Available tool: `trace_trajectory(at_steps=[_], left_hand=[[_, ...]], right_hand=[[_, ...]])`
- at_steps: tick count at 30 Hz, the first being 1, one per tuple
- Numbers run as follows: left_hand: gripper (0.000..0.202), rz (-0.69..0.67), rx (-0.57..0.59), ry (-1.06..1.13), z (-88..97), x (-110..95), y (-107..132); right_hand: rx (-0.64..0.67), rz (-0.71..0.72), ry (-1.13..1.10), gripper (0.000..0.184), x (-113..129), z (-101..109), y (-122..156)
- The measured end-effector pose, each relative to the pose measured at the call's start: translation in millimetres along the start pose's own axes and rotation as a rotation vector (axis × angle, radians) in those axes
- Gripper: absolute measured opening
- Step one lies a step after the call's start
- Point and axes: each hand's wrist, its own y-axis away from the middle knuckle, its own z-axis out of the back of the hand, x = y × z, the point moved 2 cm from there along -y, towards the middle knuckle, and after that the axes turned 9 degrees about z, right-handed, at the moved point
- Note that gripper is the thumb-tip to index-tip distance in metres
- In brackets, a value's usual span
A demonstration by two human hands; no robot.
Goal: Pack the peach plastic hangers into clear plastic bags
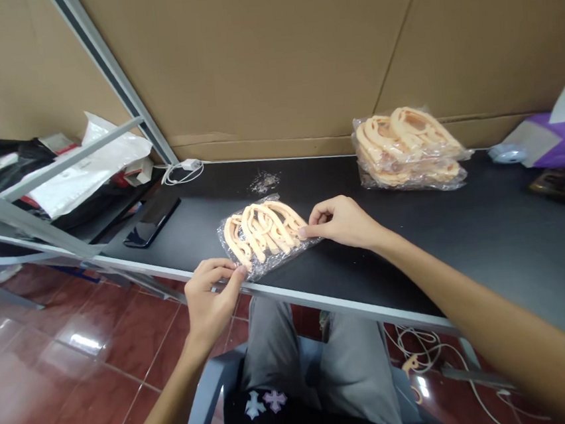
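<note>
A clear plastic bag of peach-coloured curved plastic pieces (263, 235) lies on the black table (464, 234) near its front edge. My left hand (211, 302) pinches the bag's near-left corner with fingers closed. My right hand (342, 221) pinches the bag's right edge between thumb and fingers. Both hands rest at the table surface, one at each end of the bag.
A stack of similar filled bags (409, 150) stands at the back right against a cardboard wall. A black phone (152, 221) and a white charger cable (183, 170) lie at the left. A purple box (555, 136) sits far right. Grey metal frame bars (58, 163) cross the left.
</note>
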Motion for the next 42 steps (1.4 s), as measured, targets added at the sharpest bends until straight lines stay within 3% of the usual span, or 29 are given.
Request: trace_trajectory(at_steps=[2, 5, 8, 11, 14, 17, 21, 26, 32, 37, 39, 42], left_hand=[[0.027, 0.011, 0.024, -0.048, 1.3, 0.1, -1.9], [0.009, -0.028, 0.017, -0.136, 5.0, -7.5, -6.3], [0.024, -0.239, 0.029, -0.292, 3.6, -22.5, -8.1], [0.035, -0.453, 0.161, -0.471, -4.5, -27.7, -4.3], [0.050, -0.517, 0.321, -0.566, -9.5, -15.4, 1.0], [0.061, -0.510, 0.386, -0.573, -6.9, 1.5, 3.9], [0.067, -0.513, 0.376, -0.539, -0.8, 13.3, 4.0], [0.087, -0.683, 0.311, -0.485, 1.3, 16.3, 7.6], [0.065, -0.828, 0.290, -0.296, -2.9, 9.2, 27.2], [0.061, -0.812, 0.215, -0.184, -7.8, 1.4, 34.3], [0.061, -0.779, 0.210, -0.141, -9.6, -3.4, 32.4], [0.060, -0.694, 0.172, -0.036, -13.0, -16.6, 27.3]], right_hand=[[-0.020, 0.002, 0.027, 0.025, 0.5, -2.6, 0.4], [-0.044, 0.023, 0.062, 0.026, 2.7, -4.8, 1.5], [-0.054, 0.040, 0.115, 0.033, 5.9, -7.4, 2.8], [-0.056, 0.044, 0.177, 0.036, 7.8, -8.6, 3.4], [-0.026, 0.010, 0.216, 0.032, 6.0, -5.3, 3.4], [0.026, -0.022, 0.239, 0.034, 2.2, 2.0, 3.4], [0.069, 0.026, 0.196, 0.029, -0.1, 10.6, 3.5], [0.019, 0.007, 0.251, 0.032, -2.2, 14.3, 3.4], [0.016, 0.028, 0.248, 0.058, -3.2, 13.8, 3.1], [0.000, -0.002, 0.225, 0.058, 0.6, 22.3, 14.3], [-0.008, -0.089, 0.165, 0.058, 2.4, 27.1, 31.7], [0.017, -0.364, -0.139, 0.061, 5.6, 31.3, 71.6]])
